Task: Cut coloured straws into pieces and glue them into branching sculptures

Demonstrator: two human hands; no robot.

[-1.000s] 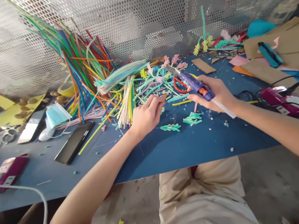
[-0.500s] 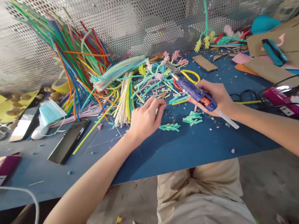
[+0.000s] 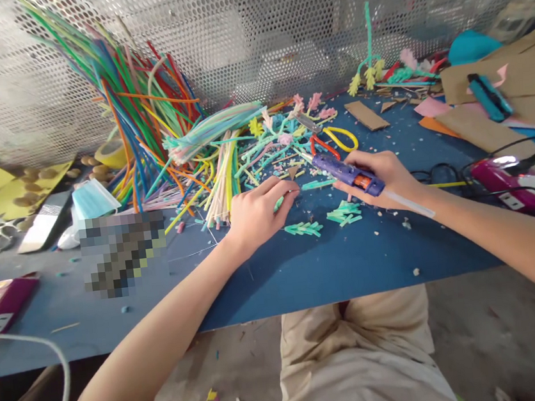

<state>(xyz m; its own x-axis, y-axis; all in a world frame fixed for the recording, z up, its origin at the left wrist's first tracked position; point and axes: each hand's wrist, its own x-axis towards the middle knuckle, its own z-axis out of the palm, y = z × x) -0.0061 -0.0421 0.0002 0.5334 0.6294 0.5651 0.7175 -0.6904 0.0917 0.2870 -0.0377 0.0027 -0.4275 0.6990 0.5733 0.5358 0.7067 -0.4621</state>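
Observation:
My right hand is wrapped round a purple hot glue gun. The gun's nozzle points left and away from me, and a clear glue stick sticks out of its back. My left hand rests low over the table with its fingers curled. A short green pipe cleaner piece shows between its thumb and forefinger. Just in front of me lie two leaf-like bunches of green pipe cleaner, a left one and a right one. Red-and-yellow-handled scissors lie behind the gun.
Pipe cleaner bundles and cut scraps spread along the back of the blue table. A power strip with black cables and cardboard are at right. A face mask and another purple power strip are at left.
The glue gun has tipped flatter, its nozzle swinging down and to the left while the glue stick's end rose to the right. My left hand has barely shifted.

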